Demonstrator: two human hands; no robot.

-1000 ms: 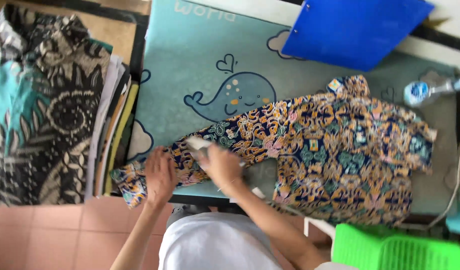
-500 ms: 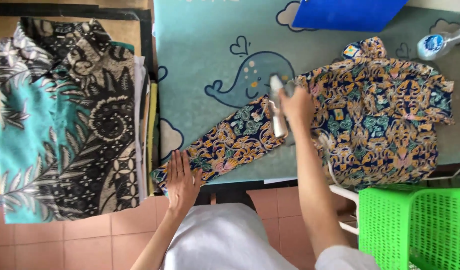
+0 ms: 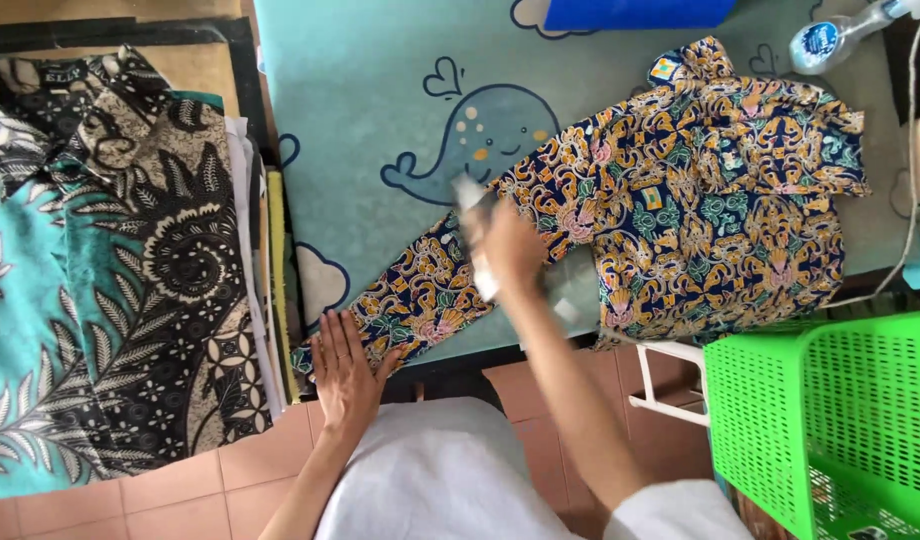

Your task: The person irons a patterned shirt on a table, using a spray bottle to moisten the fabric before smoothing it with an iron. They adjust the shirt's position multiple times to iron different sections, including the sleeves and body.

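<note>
A colourful patterned shirt (image 3: 700, 190) lay spread on a blue-green mat with a whale drawing (image 3: 380, 120). The body of the shirt was at the upper right of the frame. One long sleeve (image 3: 430, 285) ran slanting down from the middle to the lower left, so its long side pointed from upper right to lower left.

The left hand (image 3: 345, 375) lay flat on the cuff end at the lower middle, fingers straight and a little apart. The right hand (image 3: 505, 245) was in the middle of the frame, fingers closed around a pale iron (image 3: 477, 235) on the sleeve. It was blurry.

A green basket (image 3: 830, 420) stood at the lower right. Folded dark and teal cloths (image 3: 100, 270) lay piled at the left. A spray bottle (image 3: 830, 38) lay at the upper right.
</note>
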